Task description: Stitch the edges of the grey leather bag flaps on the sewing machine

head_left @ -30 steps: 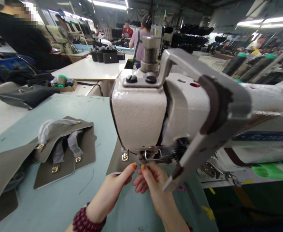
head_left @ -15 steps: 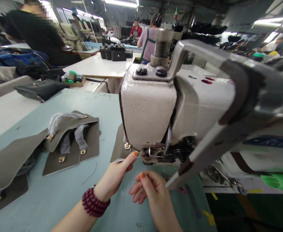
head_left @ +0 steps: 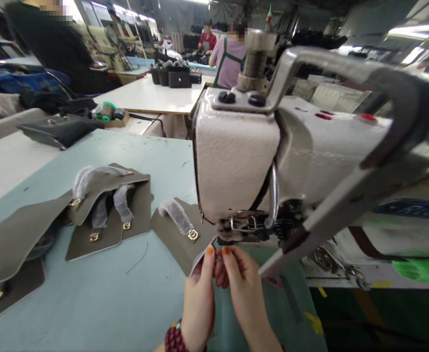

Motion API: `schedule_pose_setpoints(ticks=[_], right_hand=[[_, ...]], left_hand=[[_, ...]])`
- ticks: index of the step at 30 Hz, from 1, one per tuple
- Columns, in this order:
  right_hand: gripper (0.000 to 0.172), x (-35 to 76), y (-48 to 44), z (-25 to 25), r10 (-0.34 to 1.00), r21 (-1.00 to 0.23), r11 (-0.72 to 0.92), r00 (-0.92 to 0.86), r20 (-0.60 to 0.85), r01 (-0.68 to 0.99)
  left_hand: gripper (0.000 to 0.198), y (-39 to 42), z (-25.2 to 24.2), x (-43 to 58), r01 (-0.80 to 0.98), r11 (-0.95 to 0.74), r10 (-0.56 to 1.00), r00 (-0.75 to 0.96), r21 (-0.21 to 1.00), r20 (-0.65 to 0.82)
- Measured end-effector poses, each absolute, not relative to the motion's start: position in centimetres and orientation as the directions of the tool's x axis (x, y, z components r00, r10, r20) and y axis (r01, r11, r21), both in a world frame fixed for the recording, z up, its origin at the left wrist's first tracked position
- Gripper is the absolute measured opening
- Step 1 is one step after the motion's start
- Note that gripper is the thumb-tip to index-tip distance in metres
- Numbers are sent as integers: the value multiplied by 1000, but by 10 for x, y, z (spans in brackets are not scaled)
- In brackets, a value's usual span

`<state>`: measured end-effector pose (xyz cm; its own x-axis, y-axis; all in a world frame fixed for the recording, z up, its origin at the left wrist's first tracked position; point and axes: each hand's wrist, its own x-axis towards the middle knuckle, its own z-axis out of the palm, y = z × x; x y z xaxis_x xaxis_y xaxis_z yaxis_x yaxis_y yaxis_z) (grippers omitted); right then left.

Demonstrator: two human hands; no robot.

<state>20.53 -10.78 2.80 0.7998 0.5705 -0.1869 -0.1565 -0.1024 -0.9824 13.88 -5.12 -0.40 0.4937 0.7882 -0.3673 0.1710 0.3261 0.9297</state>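
Note:
A taupe leather piece [head_left: 178, 234] with a gold buckle [head_left: 192, 235] and a wrapped strap lies under the head of the sewing machine [head_left: 244, 151]. My left hand [head_left: 200, 288] pinches the near edge of that piece, lifting its corner. My right hand [head_left: 242, 278] is closed in a pinch right beside it, below the presser foot [head_left: 242, 227]; what it grips is too small to make out.
A pile of similar taupe pieces with gold buckles [head_left: 104, 215] lies to the left on the pale green table [head_left: 90, 298]. A black bag [head_left: 55, 129] and thread spools [head_left: 108, 111] sit farther back. Other people work at far tables.
The leather piece has swung out to the left from under the machine head, showing its strap. My hands came together at its near edge; my view shifted right.

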Motion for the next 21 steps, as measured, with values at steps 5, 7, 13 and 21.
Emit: schedule_pose_setpoints(ticks=[5,7,13,21], right_hand=[[46,201,-85,28,516,-981,-186,844,-146,-56],[46,197,-72,27,485,-976,-216,868,-107,0],[42,199,-64,20,468,-977,-205,882,-42,63],[44,212,-87,20,610,-991,-130,788,-84,-5]], left_hand=[[60,2,-39,82,143,54,929,356,988,-102],[48,48,-35,77,229,-284,847,515,931,132],[59,123,26,142,-163,-755,6,967,635,256],[56,101,72,139,-260,-934,-211,955,247,208]])
